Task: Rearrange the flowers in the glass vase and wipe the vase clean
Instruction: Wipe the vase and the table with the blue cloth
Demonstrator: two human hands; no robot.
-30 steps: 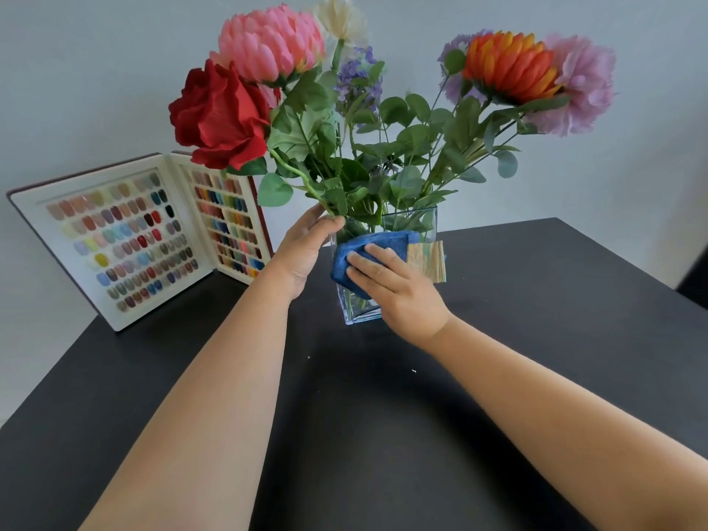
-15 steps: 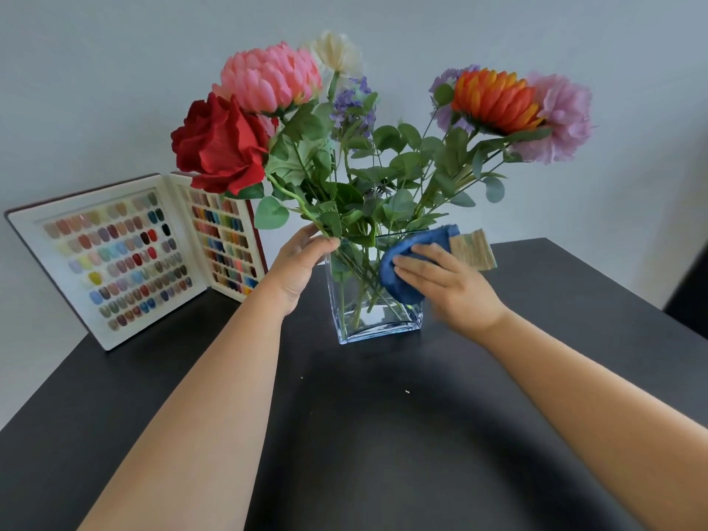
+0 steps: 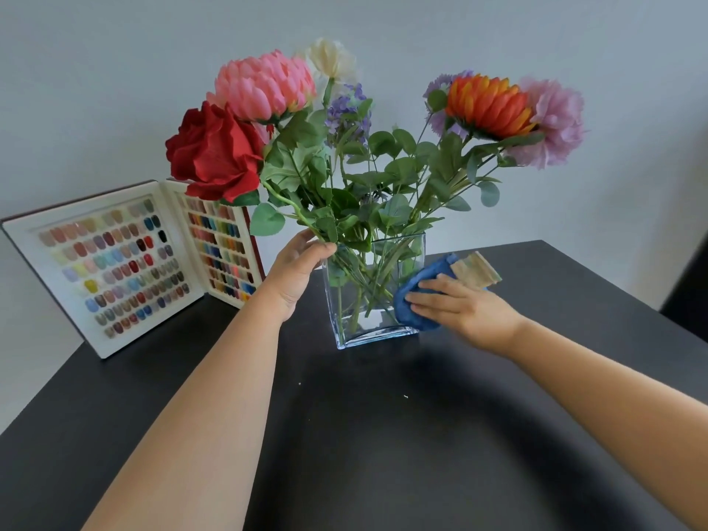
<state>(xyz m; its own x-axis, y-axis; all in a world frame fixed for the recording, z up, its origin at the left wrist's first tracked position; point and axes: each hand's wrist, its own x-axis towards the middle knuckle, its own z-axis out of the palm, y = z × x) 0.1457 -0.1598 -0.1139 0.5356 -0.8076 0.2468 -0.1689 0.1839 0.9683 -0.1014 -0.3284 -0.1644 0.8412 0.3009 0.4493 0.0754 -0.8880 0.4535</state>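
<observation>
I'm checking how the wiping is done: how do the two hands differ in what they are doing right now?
The left hand grips the glass vase at its upper left corner, bare, fingers curled over the rim; the right hand lies low on the vase's right side. The left hand touches glass directly; the right hand's straight fingers press a blue cloth against it. Both are on the vase.

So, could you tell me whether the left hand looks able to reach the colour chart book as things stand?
Probably yes: the book stands open just left of the left hand, with bare table between them. The hand would first have to let go of the vase.
</observation>
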